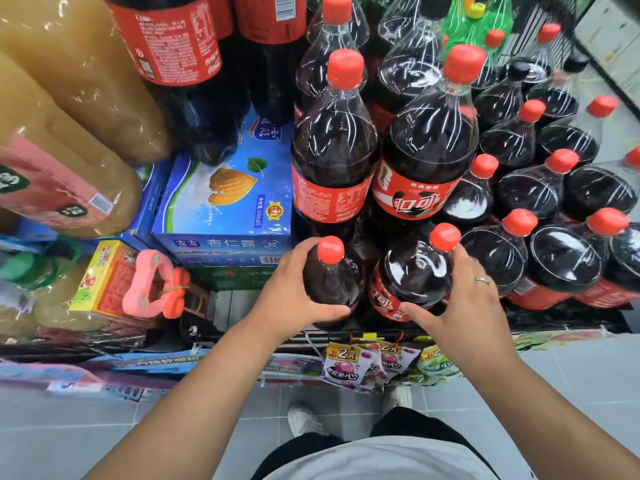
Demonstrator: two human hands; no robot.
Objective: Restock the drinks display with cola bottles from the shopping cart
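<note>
Two red-capped cola bottles stand at the front edge of the drinks display (346, 336). My left hand (291, 296) grips the left cola bottle (334, 275) around its shoulder, thumb across the front. My right hand (460, 299) grips the right cola bottle (415, 275), fingers behind it and thumb low on its red label. Directly behind them stand two taller cola bottles (334, 157), with several more rows of cola bottles (540, 188) to the right. The shopping cart is not in view.
A blue almond-drink carton (221, 206) sits left of the bottles, with large juice bottles (69, 109) and a yellow box (107, 275) further left. Candy packets (349, 365) hang below the display edge. Grey floor tiles and my shoes (304, 417) lie beneath.
</note>
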